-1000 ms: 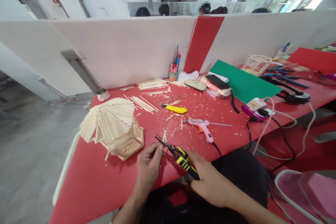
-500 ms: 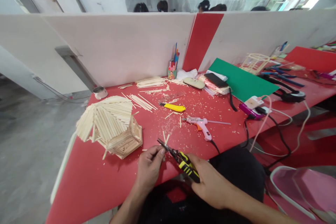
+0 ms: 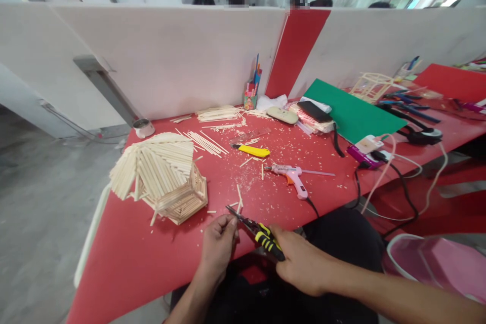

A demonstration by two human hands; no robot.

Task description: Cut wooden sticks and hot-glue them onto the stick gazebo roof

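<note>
My right hand (image 3: 299, 260) is wrapped round the black and yellow handles of the pliers (image 3: 268, 239), whose dark jaws point up and left. Beside the jaws, my left hand (image 3: 219, 238) is pinched; what lies between its fingertips is too small to make out. Short pieces of stick (image 3: 239, 197) lie on the red table (image 3: 125, 268) just beyond the plier tips. To the left stands a small model house (image 3: 159, 177) made of pale sticks, with a sloping roof.
A yellow cutter (image 3: 253, 151), a pink glue gun (image 3: 294, 178) and loose sticks (image 3: 207, 143) lie farther back. Behind them are a pen cup (image 3: 250, 98), a green board (image 3: 353, 111) and a white partition (image 3: 170, 61). Cables and a power strip (image 3: 364, 157) are at the right.
The stick piece near the plier tips has dropped away and now lies with other short pieces on the table. Both hands stay nearly in place; the view has tilted slightly down.
</note>
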